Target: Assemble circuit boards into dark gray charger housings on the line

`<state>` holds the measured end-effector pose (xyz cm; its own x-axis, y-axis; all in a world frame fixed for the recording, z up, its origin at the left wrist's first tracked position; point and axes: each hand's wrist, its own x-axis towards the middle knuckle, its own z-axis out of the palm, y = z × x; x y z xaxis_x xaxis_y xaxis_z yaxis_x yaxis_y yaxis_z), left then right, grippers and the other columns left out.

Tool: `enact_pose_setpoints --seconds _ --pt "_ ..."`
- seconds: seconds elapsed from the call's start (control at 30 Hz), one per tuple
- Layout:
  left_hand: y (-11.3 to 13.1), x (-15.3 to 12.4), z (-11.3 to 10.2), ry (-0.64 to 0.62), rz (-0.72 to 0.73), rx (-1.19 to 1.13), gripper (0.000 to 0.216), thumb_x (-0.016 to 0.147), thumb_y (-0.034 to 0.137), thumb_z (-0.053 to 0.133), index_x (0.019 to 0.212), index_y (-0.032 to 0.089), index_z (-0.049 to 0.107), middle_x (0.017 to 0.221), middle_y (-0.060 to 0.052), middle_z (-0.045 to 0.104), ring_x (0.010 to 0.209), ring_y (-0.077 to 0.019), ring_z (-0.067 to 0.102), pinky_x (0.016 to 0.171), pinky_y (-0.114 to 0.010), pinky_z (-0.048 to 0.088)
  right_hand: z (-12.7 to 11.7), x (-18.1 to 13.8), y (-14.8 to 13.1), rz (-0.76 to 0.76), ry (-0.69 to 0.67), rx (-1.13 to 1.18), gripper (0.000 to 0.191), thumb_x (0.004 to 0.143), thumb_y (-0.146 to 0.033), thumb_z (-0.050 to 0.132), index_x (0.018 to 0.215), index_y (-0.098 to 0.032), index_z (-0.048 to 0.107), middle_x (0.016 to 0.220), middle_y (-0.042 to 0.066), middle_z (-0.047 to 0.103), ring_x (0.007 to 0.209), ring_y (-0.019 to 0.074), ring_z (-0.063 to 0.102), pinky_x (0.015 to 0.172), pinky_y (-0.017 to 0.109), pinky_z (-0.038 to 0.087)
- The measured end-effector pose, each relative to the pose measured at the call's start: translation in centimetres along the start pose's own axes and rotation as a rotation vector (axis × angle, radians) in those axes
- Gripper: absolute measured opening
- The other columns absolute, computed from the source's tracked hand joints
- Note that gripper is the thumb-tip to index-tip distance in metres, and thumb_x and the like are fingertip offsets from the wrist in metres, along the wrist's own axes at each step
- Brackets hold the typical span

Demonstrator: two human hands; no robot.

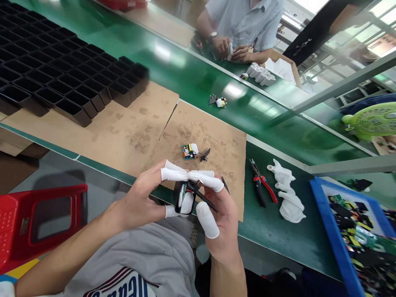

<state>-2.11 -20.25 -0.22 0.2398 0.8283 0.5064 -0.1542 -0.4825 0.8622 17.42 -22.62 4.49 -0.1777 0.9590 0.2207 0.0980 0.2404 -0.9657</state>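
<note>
My left hand (139, 196), white finger cots on its fingers, grips a small black plastic housing (177, 198). Inside its open end show a white block (187, 203) and part of a circuit board. My right hand (221, 214), also in finger cots, holds a flat black end plate (206, 197), seen nearly edge-on, at the housing's opening. A thin dark tool (225, 184) sticks out behind the right fingers; its kind is hidden. Beyond my hands, on cardboard (216, 132), lies a circuit board (189, 151) wired to a black plate (204, 154).
Rows of black housings (62, 70) stand at left. To the right are red-handled pliers (261, 183), crumpled white finger cots (287, 192) and a blue bin (332, 231) of circuit boards. Another board (220, 102) lies farther back. Across the bench a co-worker's hands (232, 49) work.
</note>
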Motion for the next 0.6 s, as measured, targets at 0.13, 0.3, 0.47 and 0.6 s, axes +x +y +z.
enact_pose_setpoints --seconds 0.13,0.3,0.47,0.6 --pt "-0.1 0.15 -0.03 -0.001 0.005 0.017 0.058 0.087 0.024 0.1 0.139 0.025 0.075 0.13 -0.016 0.077 0.121 -0.0301 0.075 0.102 -0.043 0.065 0.39 -0.05 -0.22 -0.003 0.01 0.046 0.029 0.11 -0.047 0.07 0.134 -0.034 0.079 0.134 0.009 0.074 0.126 0.0308 0.072 0.11 0.05 0.064" --pt "-0.24 0.32 0.03 0.01 0.004 0.038 0.055 0.087 0.028 0.1 0.136 0.023 0.076 0.128 -0.016 0.078 0.119 -0.0313 0.076 0.099 -0.044 0.066 0.28 -0.08 0.06 0.001 0.006 0.033 0.032 0.111 -0.046 0.07 0.139 -0.033 0.078 0.139 0.01 0.073 0.132 0.0314 0.07 0.115 0.049 0.062" --pt "-0.33 0.31 0.06 0.006 -0.012 0.025 0.055 0.088 0.026 0.1 0.137 0.025 0.076 0.13 -0.016 0.077 0.121 -0.0305 0.075 0.102 -0.044 0.065 -0.09 -0.15 0.23 0.003 -0.013 0.01 0.032 0.112 -0.043 0.07 0.141 -0.034 0.076 0.144 0.009 0.071 0.136 0.03 0.068 0.117 0.047 0.059" --pt "-0.34 0.41 0.01 0.003 -0.013 0.028 0.053 0.088 0.024 0.099 0.135 0.023 0.076 0.128 -0.015 0.077 0.116 -0.0287 0.074 0.1 -0.042 0.065 -0.38 -0.14 0.29 0.009 -0.036 -0.013 0.034 0.11 -0.037 0.074 0.144 -0.035 0.075 0.147 0.009 0.069 0.14 0.0304 0.065 0.118 0.048 0.057"
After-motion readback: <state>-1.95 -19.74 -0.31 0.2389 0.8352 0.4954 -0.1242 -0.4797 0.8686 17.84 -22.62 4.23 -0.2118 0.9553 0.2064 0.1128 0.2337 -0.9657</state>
